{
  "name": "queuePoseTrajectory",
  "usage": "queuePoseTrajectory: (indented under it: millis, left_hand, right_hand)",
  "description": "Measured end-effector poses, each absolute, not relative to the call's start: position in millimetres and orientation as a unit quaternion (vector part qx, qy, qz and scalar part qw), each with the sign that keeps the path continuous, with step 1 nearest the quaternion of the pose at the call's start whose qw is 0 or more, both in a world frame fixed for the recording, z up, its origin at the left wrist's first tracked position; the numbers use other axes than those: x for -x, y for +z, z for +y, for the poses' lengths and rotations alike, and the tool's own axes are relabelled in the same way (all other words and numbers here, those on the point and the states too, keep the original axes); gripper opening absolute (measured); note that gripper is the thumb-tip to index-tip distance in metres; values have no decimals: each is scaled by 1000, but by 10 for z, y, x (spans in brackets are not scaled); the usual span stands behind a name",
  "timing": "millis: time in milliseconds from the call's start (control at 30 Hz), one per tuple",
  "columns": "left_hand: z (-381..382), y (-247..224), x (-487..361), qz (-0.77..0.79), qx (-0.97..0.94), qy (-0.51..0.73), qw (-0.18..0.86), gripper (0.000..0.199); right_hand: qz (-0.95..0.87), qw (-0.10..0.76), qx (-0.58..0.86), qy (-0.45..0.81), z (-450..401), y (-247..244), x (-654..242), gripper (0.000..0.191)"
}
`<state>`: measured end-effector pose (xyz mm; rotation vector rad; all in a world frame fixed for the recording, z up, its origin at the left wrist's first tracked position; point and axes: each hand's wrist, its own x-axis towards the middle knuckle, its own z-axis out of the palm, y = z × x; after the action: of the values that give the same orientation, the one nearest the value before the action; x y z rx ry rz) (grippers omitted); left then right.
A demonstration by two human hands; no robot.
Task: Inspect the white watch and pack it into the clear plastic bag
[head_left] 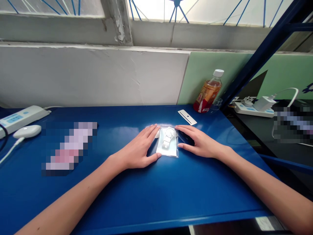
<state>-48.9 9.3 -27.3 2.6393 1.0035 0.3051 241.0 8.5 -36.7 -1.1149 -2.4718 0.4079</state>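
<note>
A small clear plastic bag (pixel 160 150) lies flat on the blue table between my hands. Inside shows a white item (pixel 167 139) with a round head and a short strap, and a pale card sits behind it. My left hand (pixel 140 148) rests at the bag's left side, fingers stretched toward its top corner and thumb by its lower left edge. On the other side, my right hand (pixel 201 141) is spread, with fingertips at the top right corner and thumb close to the right edge. Neither hand grips anything. A small white piece by the left fingers is partly hidden.
Behind the right hand lies a white card with a dark slot (pixel 187 117). A drink bottle (pixel 208 93) stands at the back right. At left are a power strip (pixel 23 119), a white corded device (pixel 27 131) and a blurred-out object (pixel 70 147). A blue metal post (pixel 256 54) rises at right.
</note>
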Motion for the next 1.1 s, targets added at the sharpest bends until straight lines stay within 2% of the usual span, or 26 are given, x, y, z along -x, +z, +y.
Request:
queuePoseTrajectory:
  millis: [133, 333, 500, 567, 733, 833, 1100]
  left_hand:
    - [90, -272, 496, 363, -913, 112, 150, 73]
    - [108, -313, 482, 398, -899, 151, 100, 50]
    - [119, -333, 487, 395, -901, 150, 98, 73]
    - [129, -339, 506, 396, -901, 143, 103, 75]
    - [164, -337, 557, 394, -905, 120, 108, 71]
    - [168, -322, 561, 396, -906, 105, 110, 73]
    - [154, -306, 560, 389, -908, 98, 120, 64]
  right_hand:
    - [-868, 247, 415, 115, 120, -384, -2403, 41]
    - [-862, 274, 416, 94, 101, -398, -2377, 34]
    - [-877, 273, 384, 93, 74, -385, -2363, 28]
    - [-872, 279, 394, 86, 80, -381, -2373, 31]
    - [-892, 210, 384, 117, 92, -379, -2408, 64]
    - [-904, 174, 367, 137, 89, -383, -2417, 68]
    - [-886, 176, 404, 143, 87, -404, -2418, 69]
